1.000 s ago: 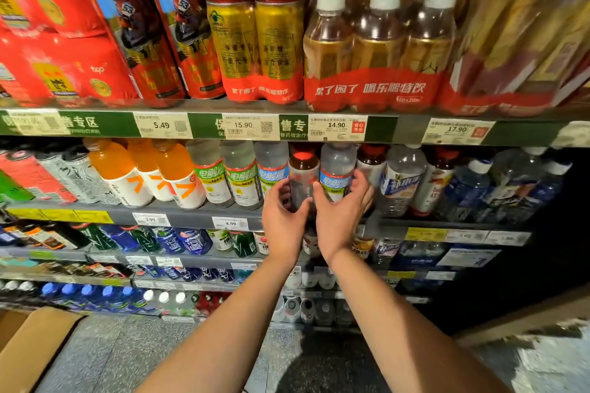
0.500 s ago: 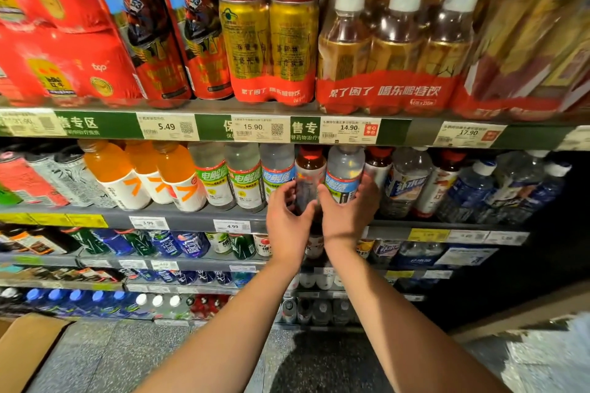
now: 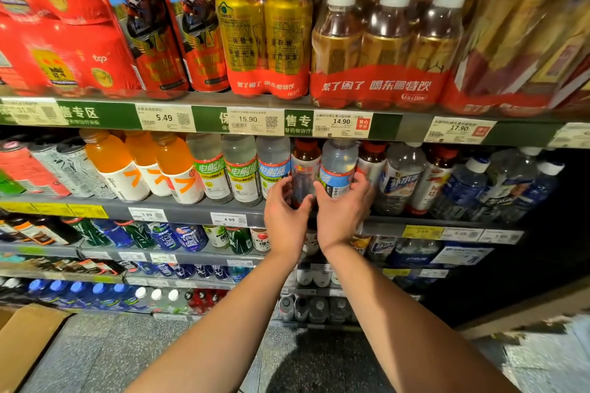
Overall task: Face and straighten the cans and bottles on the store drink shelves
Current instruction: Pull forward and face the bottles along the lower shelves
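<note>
On the second shelf (image 3: 178, 209) stands a row of drink bottles. My left hand (image 3: 285, 218) curls round the lower part of a brown bottle with a red cap (image 3: 305, 169). My right hand (image 3: 343, 217) grips the base of the clear bottle with a blue label (image 3: 337, 167) right beside it. Both bottles stand upright at the shelf's front edge. To their left are clear bottles with green labels (image 3: 241, 169) and orange bottles (image 3: 175, 166).
The top shelf holds red multipacks (image 3: 60, 51), tall cans (image 3: 150, 25) and shrink-wrapped bottle packs (image 3: 380, 41). Price tags (image 3: 164, 118) line the shelf edges. Lower shelves carry more bottles (image 3: 178, 236). A cardboard box (image 3: 22, 341) sits on the floor at lower left.
Both hands stay on the same two bottles; the brown bottle has come a little forward toward the shelf edge. The camera has shifted slightly left and closer.
</note>
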Action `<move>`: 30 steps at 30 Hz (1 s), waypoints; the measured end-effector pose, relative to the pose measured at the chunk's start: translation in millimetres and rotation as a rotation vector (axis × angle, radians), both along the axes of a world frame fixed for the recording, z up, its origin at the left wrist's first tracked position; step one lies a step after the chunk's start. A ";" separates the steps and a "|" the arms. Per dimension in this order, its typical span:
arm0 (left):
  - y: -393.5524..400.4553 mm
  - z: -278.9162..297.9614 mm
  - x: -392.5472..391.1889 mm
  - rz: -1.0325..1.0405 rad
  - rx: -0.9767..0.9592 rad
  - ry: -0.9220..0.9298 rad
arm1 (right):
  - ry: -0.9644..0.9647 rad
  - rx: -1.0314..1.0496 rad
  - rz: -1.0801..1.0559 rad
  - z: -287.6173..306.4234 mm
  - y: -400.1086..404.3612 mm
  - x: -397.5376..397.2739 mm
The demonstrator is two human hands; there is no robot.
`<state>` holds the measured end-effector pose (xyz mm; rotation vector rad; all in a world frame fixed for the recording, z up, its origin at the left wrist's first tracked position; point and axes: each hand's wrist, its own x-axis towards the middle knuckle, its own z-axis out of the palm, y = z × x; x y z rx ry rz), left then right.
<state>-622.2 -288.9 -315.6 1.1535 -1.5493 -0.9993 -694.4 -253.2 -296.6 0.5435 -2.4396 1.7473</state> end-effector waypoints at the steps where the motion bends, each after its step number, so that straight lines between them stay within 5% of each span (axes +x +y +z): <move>1: 0.6 -0.6 -0.1 0.001 -0.001 -0.010 | 0.000 0.024 -0.002 -0.9 0.2 -1.7; 8: 0.8 -1.1 -3.5 0.022 0.021 -0.013 | -0.123 -0.032 0.059 1.3 15.6 0.9; 13: 3.1 1.4 -10.7 0.012 0.075 -0.005 | -0.318 -0.257 0.125 0.0 44.9 -8.8; 21: 9.5 3.2 -26.4 0.088 0.108 -0.044 | -0.385 -0.499 0.145 12.9 105.9 -30.1; 30: 10.6 10.2 -43.2 0.126 0.041 -0.245 | -0.326 -0.521 0.206 14.6 131.0 -44.7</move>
